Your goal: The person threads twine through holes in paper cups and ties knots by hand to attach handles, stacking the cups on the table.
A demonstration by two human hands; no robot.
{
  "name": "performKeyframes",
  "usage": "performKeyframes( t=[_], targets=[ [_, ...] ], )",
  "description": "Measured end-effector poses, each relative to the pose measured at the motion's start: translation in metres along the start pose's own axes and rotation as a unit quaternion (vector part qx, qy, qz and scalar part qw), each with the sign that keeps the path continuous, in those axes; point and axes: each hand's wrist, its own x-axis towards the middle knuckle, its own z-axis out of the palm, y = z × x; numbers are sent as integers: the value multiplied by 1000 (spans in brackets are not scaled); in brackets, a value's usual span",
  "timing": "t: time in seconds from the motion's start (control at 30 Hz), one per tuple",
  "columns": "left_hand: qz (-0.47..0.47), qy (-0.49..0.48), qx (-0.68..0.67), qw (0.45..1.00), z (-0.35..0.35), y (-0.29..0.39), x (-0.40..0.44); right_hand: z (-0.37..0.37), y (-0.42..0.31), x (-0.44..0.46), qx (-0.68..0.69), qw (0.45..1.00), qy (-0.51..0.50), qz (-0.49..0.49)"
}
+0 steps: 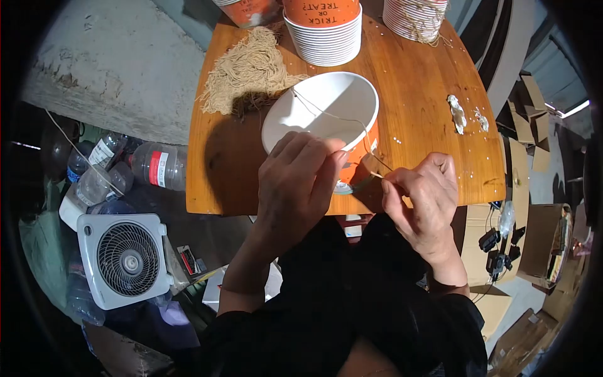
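An orange paper bucket (372,146), white inside, lies tilted near the table's front edge with its mouth toward me. A thin piece of tan twine (333,115) runs across its mouth from the far rim to the near side and hangs down outside. My right hand (427,198) pinches the twine's end between thumb and forefinger, to the right of the bucket. My left hand (295,179) is closed in a pinch in front of the bucket's lower left side. What its fingertips hold, if anything, cannot be made out.
Wooden table (427,125) under the bucket. A heap of tan twine (248,72) lies at back left. Behind stand stacked buckets (323,44) and another stack draped with twine (414,19). Crumpled white scraps (457,114) lie right. Below left are a fan (129,261) and plastic bottles (160,164).
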Motion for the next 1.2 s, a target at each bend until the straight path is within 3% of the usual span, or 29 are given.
performKeyframes(
  t=[0.47, 1.07, 1.2],
  targets=[
    [-2, 32, -39, 999, 0, -10, 0, 32, -2, 20, -60, 998, 31, -19],
    [9, -3, -37, 999, 4, 1, -5, 35, -3, 11, -63, 997, 35, -7],
    [-25, -48, -68, 996, -4, 10, -5, 33, -2, 1, -37, 999, 31, 10]
  ],
)
